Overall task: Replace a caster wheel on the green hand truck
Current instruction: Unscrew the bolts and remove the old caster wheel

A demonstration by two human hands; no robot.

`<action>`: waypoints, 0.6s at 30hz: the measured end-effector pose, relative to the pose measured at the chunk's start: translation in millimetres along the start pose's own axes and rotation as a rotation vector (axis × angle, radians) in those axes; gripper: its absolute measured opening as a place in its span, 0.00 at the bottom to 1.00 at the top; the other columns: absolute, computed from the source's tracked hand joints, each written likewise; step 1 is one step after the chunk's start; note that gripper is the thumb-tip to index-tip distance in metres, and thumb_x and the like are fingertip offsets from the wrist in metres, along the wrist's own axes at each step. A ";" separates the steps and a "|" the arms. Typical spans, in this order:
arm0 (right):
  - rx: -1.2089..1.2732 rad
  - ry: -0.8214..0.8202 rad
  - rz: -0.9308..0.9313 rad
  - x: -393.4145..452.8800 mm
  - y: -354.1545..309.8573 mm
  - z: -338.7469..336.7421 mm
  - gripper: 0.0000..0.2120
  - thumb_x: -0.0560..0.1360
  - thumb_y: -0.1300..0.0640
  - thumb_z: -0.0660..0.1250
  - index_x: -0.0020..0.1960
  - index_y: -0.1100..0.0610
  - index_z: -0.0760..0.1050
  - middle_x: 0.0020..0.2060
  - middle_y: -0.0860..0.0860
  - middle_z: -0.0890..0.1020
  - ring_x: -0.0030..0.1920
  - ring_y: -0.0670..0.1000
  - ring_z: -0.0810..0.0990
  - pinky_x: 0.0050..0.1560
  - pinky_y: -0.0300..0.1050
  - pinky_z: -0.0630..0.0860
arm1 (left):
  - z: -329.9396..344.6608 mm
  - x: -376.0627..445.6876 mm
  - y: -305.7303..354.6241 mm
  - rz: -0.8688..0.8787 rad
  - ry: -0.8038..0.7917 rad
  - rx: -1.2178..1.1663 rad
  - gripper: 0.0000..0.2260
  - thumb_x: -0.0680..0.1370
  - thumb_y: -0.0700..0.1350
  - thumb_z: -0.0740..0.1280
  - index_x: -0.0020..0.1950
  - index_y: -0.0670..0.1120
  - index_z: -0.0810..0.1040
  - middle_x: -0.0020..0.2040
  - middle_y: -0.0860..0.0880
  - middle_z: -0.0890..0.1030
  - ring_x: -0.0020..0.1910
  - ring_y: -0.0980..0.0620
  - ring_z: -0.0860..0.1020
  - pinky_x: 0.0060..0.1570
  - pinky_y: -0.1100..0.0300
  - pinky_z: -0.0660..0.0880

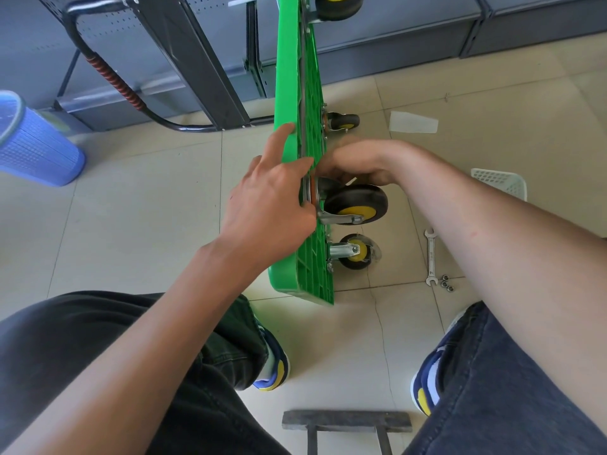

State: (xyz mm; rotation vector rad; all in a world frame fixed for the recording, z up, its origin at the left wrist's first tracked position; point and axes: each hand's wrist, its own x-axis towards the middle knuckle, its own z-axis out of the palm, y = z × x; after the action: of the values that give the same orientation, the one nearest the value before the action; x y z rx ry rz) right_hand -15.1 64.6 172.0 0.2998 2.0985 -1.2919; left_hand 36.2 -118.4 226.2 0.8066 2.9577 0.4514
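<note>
The green hand truck (pixel 294 93) stands on its side edge on the tiled floor, underside facing right. A black caster wheel with a yellow hub (pixel 356 205) sits against the underside at mid-height. My left hand (pixel 272 195) rests on the deck's edge, fingers straight, thumb side against the caster's mounting plate. My right hand (pixel 351 162) is curled over the top of that caster at its plate; what its fingertips hold is hidden. Another caster (pixel 354 252) is mounted lower down, and a third (pixel 343 121) further along.
A wrench (pixel 430 256) and three nuts (pixel 446 282) lie on the floor to the right. A white basket (pixel 502 182) sits beyond my right forearm. A blue bin (pixel 36 146) stands left. The truck's black handle (pixel 108 77) lies by grey shelving. A stool top (pixel 346 420) is below.
</note>
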 end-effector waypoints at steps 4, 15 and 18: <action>-0.026 0.098 -0.021 5.7 0.8 3.4 0.08 0.78 0.56 0.70 0.55 0.58 0.83 0.49 0.57 0.86 0.52 0.58 0.85 0.58 0.60 0.82 | -0.1 -0.1 0.5 0.000 -0.001 0.001 0.22 0.76 0.43 0.71 0.70 0.50 0.77 0.81 0.54 0.54 0.68 0.42 0.72 0.54 0.48 0.75; 0.042 0.091 -0.030 7.8 0.7 2.3 0.08 0.78 0.64 0.69 0.49 0.54 0.84 0.49 0.54 0.86 0.52 0.57 0.85 0.56 0.60 0.83 | 0.6 -0.7 0.5 -0.002 0.013 0.000 0.22 0.75 0.43 0.71 0.70 0.51 0.77 0.81 0.54 0.55 0.67 0.42 0.73 0.51 0.51 0.73; 0.067 0.116 -0.027 9.0 1.4 3.5 0.06 0.77 0.63 0.70 0.51 0.56 0.84 0.49 0.57 0.86 0.51 0.59 0.86 0.56 0.60 0.83 | 0.4 -0.5 0.1 -0.006 0.008 -0.007 0.22 0.75 0.42 0.70 0.70 0.51 0.77 0.81 0.54 0.54 0.68 0.43 0.72 0.51 0.52 0.72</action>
State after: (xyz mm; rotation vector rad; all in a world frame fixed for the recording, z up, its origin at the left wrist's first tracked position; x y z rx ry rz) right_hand -19.8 61.1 164.3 0.3847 2.1645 -1.3933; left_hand 36.7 -118.5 225.8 0.7971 2.9630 0.4646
